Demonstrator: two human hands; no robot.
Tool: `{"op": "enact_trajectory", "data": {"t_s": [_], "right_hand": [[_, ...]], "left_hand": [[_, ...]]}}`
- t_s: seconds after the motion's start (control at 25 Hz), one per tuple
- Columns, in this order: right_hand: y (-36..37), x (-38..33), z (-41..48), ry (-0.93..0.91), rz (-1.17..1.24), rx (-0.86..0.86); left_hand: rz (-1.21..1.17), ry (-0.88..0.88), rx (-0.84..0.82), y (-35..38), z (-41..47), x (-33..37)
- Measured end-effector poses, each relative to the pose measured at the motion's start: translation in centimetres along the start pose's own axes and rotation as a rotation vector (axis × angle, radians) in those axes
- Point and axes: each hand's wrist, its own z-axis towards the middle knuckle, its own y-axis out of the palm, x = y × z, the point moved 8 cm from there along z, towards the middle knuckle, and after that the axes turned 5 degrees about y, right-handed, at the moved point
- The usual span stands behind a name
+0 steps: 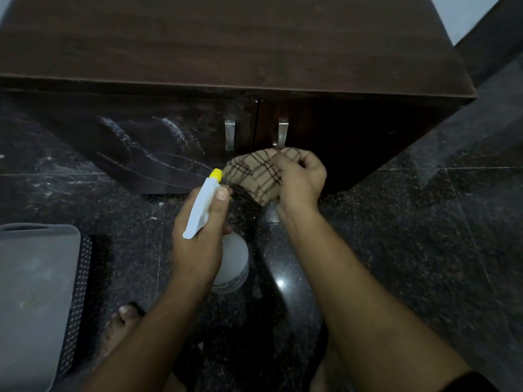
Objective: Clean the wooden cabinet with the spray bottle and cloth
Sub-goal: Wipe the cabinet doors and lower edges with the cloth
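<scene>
A dark wooden cabinet [226, 46] stands in front of me, with two doors and two metal handles [229, 134] near the middle. My left hand [198, 236] grips a white spray bottle [202, 206] by its trigger head, its yellow nozzle pointing toward the left door, which shows pale streaks. My right hand [300, 179] holds a tan checked cloth [257, 174], bunched just below the right handle in front of the right door.
The floor [424, 236] is dark polished stone with a light reflection. A grey plastic lid over a perforated black basket [36, 292] sits at the lower left. My bare foot [119, 326] shows below my left arm.
</scene>
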Motion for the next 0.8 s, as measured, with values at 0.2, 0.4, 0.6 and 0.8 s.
{"op": "enact_trajectory", "data": {"t_s": [0.2, 0.4, 0.6, 0.8], "right_hand": [[1.6, 3.0, -0.5, 0.423, 0.313, -0.021], [0.4, 2.1, -0.8, 0.418, 0.297, -0.005], [2.3, 2.8, -1.3, 0.476, 0.277, -0.037], [1.3, 2.1, -1.2, 0.431, 0.295, 0.000]], "left_hand": [[0.010, 0.011, 0.009, -0.7, 0.2, -0.2], [-0.017, 0.016, 0.028, -1.0, 0.5, 0.5], [-0.014, 0.026, 0.023, -1.1, 0.3, 0.5], [-0.049, 0.021, 0.023, -1.2, 0.7, 0.7]]}}
